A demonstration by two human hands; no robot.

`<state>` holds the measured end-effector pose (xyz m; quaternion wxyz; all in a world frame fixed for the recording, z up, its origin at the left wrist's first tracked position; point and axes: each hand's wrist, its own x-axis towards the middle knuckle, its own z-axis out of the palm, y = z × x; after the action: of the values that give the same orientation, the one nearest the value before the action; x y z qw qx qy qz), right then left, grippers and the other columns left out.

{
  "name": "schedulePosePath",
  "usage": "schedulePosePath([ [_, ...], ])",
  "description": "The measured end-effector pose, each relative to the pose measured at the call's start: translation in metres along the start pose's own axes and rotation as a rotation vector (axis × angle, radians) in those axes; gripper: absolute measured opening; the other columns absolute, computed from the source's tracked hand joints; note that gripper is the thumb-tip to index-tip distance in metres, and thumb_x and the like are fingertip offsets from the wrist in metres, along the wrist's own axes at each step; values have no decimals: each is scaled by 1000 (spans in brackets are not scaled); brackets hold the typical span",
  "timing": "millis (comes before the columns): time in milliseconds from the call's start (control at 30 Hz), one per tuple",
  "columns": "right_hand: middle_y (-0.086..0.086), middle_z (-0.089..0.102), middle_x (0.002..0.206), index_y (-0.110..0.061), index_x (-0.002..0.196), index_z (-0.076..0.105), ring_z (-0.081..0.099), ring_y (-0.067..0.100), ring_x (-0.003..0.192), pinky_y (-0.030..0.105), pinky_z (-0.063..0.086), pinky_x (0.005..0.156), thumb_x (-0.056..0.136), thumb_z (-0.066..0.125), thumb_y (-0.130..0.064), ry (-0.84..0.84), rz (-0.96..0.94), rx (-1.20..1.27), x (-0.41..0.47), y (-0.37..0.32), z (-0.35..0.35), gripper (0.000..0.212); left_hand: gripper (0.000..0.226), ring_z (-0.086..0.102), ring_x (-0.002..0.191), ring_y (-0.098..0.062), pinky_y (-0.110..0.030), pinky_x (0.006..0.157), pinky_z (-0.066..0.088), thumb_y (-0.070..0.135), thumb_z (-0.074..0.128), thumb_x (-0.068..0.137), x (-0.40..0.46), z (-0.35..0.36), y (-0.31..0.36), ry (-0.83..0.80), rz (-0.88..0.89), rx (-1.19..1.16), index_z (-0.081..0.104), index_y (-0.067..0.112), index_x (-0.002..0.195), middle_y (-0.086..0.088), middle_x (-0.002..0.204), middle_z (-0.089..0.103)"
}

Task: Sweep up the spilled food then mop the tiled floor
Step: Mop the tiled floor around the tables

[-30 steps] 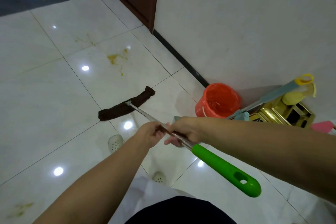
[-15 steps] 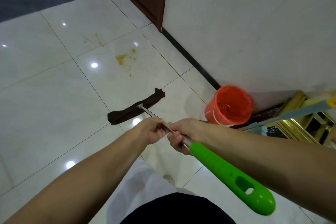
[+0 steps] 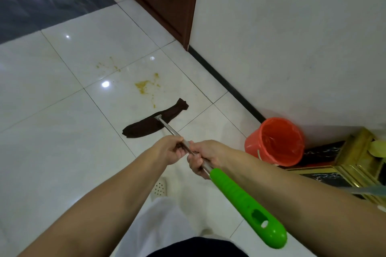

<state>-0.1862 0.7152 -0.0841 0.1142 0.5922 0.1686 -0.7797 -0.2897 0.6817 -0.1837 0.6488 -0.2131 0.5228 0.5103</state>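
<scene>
Evidently mopping is under way, with the yellow spill not yet wiped.

Both the left hand (image 3: 170,149) and the right hand (image 3: 205,157) have a closed grip on the metal shaft of the mop (image 3: 246,200), above its green handle; the dark mop head (image 3: 155,122) lies flat on the tiled floor (image 3: 52,131), just near of the yellow food stain (image 3: 144,85), with fainter specks (image 3: 107,65) farther left. No solid crumbs show, so sweeping looks finished. The glossy white tiles give way to dark ones at far left; an orange bucket (image 3: 275,142) stands right, by the white wall (image 3: 292,37) and brown door (image 3: 165,0).
</scene>
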Motion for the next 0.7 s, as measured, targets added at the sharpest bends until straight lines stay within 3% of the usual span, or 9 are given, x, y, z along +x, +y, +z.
schedulePosePath([
  [33,-1,42,32,-14,69,46,31,4,20,7,24,25,102,41,-23,3,-6,14,7,-10,11,34,24,61,42,-23,-21,33,48,0,34,99,4,-3,16,7,4,3,47,-3,79,-17,77,49],
  [100,0,41,31,-15,69,45,31,4,20,7,24,25,103,38,-21,4,-24,39,21,-28,33,34,23,58,30,-18,-19,30,44,-2,35,97,13,-7,47,26,6,20,47,-2,78,-17,77,50],
  [267,-1,44,31,-18,73,46,32,4,20,6,25,26,103,37,-18,-9,-69,117,57,-72,75,31,23,62,40,-21,-21,31,46,1,34,99,37,-13,114,48,-2,93,47,-3,80,-17,78,53],
  [367,-1,44,33,-21,75,46,31,4,21,6,25,28,103,35,-15,-1,-89,116,79,-96,93,31,25,60,35,-19,-21,29,45,3,35,100,52,-11,146,77,15,139,45,-4,78,-17,74,52],
  [433,1,47,44,-20,84,47,30,4,21,5,25,28,103,35,-15,-3,-110,117,91,-113,103,23,27,61,44,-22,-21,37,49,5,35,100,64,-11,164,82,10,147,46,-3,77,-16,73,52],
  [533,2,43,66,-24,105,44,30,4,22,6,26,29,103,35,-12,-8,-144,119,107,-136,117,15,30,57,57,-18,-18,67,50,11,35,100,82,-11,187,90,-15,149,49,0,75,-14,62,59],
  [600,2,41,68,-25,108,43,29,4,21,6,26,28,103,34,-12,-17,-154,119,118,-147,123,16,32,56,52,-16,-16,55,50,15,37,100,91,-11,198,122,-18,176,51,2,75,-11,49,61],
  [633,2,42,68,-25,108,43,29,4,21,6,26,29,103,34,-13,-26,-153,124,121,-149,124,16,32,56,55,-15,-18,52,49,16,37,101,95,-11,201,132,-13,180,51,2,76,-11,54,62],
  [700,1,44,68,-24,104,45,30,4,22,5,27,29,103,34,-14,-45,-143,144,124,-148,122,15,29,54,65,-16,-22,61,48,16,39,101,100,-13,202,149,-10,176,51,1,78,-11,72,59],
])
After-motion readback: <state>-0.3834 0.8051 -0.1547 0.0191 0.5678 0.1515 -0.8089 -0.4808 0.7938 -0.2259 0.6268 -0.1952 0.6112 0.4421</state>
